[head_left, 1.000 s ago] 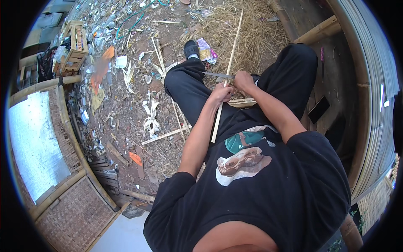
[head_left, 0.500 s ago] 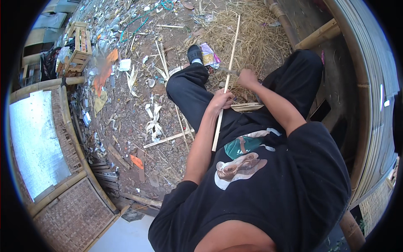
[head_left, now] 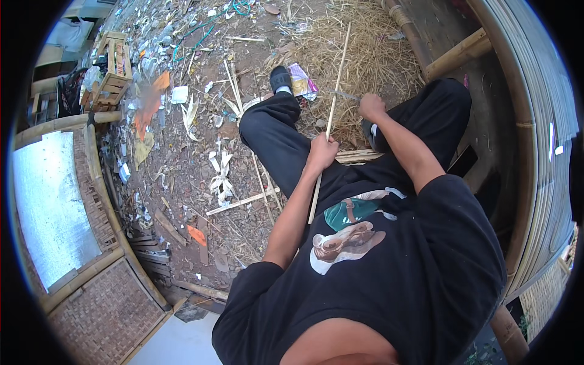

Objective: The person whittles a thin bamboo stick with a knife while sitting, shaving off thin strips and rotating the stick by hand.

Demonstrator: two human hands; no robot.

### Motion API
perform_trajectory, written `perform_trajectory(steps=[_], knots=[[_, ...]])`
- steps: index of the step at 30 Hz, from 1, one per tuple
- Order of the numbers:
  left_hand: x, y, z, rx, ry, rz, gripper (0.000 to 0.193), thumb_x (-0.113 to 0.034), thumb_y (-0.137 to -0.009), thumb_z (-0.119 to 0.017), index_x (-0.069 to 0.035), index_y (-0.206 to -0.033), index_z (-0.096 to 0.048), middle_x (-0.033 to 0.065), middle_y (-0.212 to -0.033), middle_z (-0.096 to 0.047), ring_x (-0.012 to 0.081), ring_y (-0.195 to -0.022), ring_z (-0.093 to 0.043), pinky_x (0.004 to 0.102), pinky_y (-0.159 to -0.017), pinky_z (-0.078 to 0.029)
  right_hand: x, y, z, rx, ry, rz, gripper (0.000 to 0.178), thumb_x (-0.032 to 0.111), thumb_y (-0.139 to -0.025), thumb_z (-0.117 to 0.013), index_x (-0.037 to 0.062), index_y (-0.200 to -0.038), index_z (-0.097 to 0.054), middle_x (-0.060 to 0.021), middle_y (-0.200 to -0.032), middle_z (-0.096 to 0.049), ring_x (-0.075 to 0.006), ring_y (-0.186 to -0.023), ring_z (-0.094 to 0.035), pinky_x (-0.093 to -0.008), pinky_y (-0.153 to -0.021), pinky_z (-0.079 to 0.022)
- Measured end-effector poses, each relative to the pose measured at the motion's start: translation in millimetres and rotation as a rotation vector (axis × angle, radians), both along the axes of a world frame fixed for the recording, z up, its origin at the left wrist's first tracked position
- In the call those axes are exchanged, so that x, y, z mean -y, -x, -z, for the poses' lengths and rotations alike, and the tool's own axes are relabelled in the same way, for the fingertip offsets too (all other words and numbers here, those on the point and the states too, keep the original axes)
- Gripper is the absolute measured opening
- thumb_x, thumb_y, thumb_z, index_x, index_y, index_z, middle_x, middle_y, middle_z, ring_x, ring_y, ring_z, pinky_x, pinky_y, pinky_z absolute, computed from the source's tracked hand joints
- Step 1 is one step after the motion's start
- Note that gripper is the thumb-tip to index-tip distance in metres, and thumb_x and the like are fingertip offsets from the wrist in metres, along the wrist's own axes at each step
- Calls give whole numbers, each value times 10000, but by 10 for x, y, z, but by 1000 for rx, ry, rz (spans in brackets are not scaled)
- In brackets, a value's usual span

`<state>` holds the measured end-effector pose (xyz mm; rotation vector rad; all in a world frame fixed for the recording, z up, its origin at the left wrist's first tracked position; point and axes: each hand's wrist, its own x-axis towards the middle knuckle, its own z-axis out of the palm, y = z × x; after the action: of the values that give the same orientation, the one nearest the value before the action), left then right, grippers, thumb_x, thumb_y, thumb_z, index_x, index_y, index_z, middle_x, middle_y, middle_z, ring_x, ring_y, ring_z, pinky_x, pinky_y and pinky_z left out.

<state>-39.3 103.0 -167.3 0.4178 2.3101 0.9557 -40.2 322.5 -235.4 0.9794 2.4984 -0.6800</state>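
Note:
A long, pale bamboo strip [head_left: 340, 70] runs from my lap out over the straw, slanting slightly right at its far end. My left hand [head_left: 322, 152] is closed around it near my thigh, its lower end passing beside my forearm. My right hand [head_left: 371, 108] grips a knife, whose handle is hidden in the fist. The thin grey blade [head_left: 348, 95] points left and meets or crosses the strip beyond my left hand; whether it touches, I cannot tell. Between my legs lie several more split strips [head_left: 358, 157].
Dry straw [head_left: 377, 55] covers the ground ahead. Thin bamboo pieces [head_left: 240, 202] and husk scraps [head_left: 222, 179] litter the dirt at left. A wooden crate [head_left: 114, 64] stands far left, near a woven panel [head_left: 109, 310]. Bamboo poles [head_left: 526, 152] edge my right side.
My right hand with the knife has shifted slightly farther out and to the right. The strip looks narrower now, as if turned, and my left hand has rolled over it a little.

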Motion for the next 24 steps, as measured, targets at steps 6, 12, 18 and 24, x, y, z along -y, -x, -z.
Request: perform_trajectory(steps=[6,12,18,24], knots=[[-3,-23,-58,-15,44,12,173,-120,-777,-570,47,-824,-562,227,-730,-635,387,-725,-641,430,-691,-503,657,-207,-300,-72,102,-381,225,127,-704,-628,-37,-852,-672,-264,-860,-654,-404,-839,-659,-470,-741,-541],[39,-256,-337,-85,26,17,156,-94,-809,-513,36,-881,-561,239,-663,-602,368,-665,-639,415,-620,-483,-90,74,-87,-61,13,38,251,119,-726,-634,-7,-939,-679,-235,-919,-663,-398,-919,-646,-481,-802,-522],[128,-249,-530,-79,-27,-26,134,-79,-817,-510,42,-865,-542,237,-633,-584,379,-616,-621,415,-584,-469,56,203,-427,-41,54,-225,251,113,-717,-626,-20,-927,-663,-248,-933,-655,-397,-880,-655,-487,-794,-524],[205,-213,-665,-124,12,10,132,-47,-820,-483,67,-871,-528,296,-668,-587,452,-678,-609,496,-622,-480,301,-7,-713,-204,83,-508,185,84,-700,-596,-18,-838,-664,-245,-863,-656,-404,-863,-654,-483,-764,-528]])
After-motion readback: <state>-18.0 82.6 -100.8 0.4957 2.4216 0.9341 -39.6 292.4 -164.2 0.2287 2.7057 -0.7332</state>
